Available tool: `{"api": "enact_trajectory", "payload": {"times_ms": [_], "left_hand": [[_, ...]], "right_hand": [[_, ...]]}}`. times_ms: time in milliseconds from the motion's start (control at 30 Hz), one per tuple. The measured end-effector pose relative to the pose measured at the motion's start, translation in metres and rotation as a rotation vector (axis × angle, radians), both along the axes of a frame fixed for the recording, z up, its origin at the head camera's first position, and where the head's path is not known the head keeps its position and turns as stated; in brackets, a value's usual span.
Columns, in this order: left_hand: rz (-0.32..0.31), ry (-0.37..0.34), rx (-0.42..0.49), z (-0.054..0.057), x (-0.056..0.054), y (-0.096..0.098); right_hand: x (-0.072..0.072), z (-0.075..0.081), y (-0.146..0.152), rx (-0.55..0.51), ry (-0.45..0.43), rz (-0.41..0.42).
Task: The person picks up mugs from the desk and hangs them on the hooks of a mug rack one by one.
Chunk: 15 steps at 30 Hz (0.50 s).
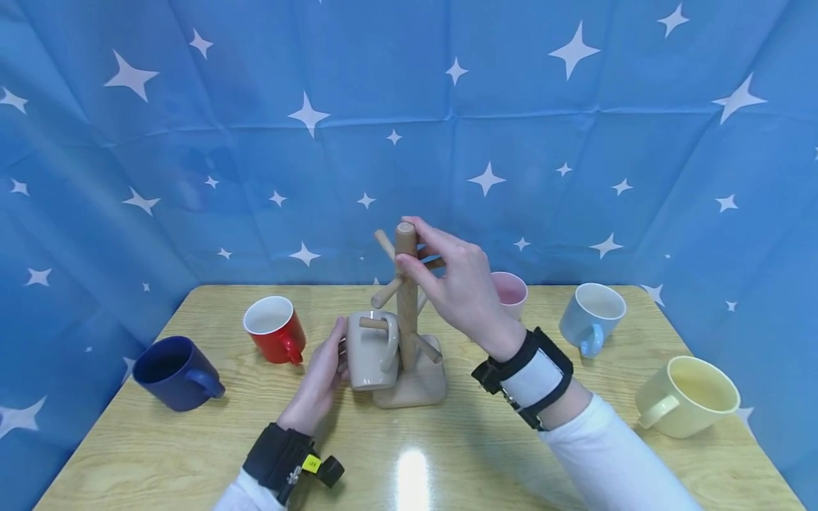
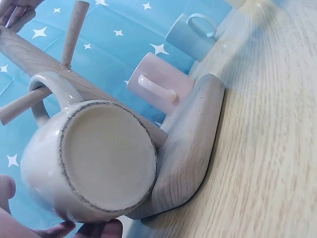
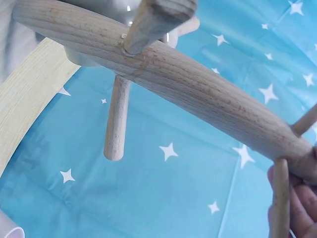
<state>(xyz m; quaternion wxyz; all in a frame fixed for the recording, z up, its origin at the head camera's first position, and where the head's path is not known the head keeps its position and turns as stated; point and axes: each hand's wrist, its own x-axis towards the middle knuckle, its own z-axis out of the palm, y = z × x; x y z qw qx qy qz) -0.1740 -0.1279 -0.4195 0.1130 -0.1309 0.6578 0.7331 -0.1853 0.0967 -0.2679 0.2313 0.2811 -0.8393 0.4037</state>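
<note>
A wooden mug tree (image 1: 407,319) stands upright mid-table, its slanted pegs spreading from the post. My right hand (image 1: 465,287) grips the post near its top between thumb and fingers; its fingers also show at the post's end in the right wrist view. With my left hand (image 1: 324,367) I hold a light grey mug (image 1: 367,358) by its far side from the post. A lower peg (image 2: 22,106) passes through the mug's handle. In the left wrist view, the mug's round base (image 2: 109,158) faces the camera, fingertips under its side.
Left of the tree are a red mug (image 1: 281,341) and a dark blue mug (image 1: 179,376). To the right stand a pink mug (image 1: 511,294), partly behind my right hand, a light blue mug (image 1: 588,319) and a pale yellow mug (image 1: 684,397). A starry blue cloth (image 1: 409,163) hangs behind.
</note>
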Motion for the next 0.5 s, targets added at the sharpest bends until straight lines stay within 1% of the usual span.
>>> {"api": "enact_trajectory", "payload": {"times_ms": [133, 233, 300, 367, 500], "left_hand": [[-0.014, 0.018, -0.036, 0.001, 0.004, -0.003], [-0.021, 0.057, -0.082, 0.002, 0.007, -0.005], [-0.013, 0.09, -0.133, 0.003, 0.009, -0.007], [0.008, 0.137, -0.2, 0.003, 0.011, -0.008], [0.071, 0.226, -0.376, 0.003, 0.017, -0.011]], "right_hand": [[0.002, 0.001, 0.003, 0.01, -0.012, -0.005], [0.004, 0.002, 0.006, 0.001, -0.007, -0.021], [0.007, 0.001, 0.009, -0.014, -0.002, -0.036], [0.01, 0.0, 0.013, -0.026, -0.007, -0.054], [0.019, -0.006, 0.024, -0.031, -0.008, -0.095]]}}
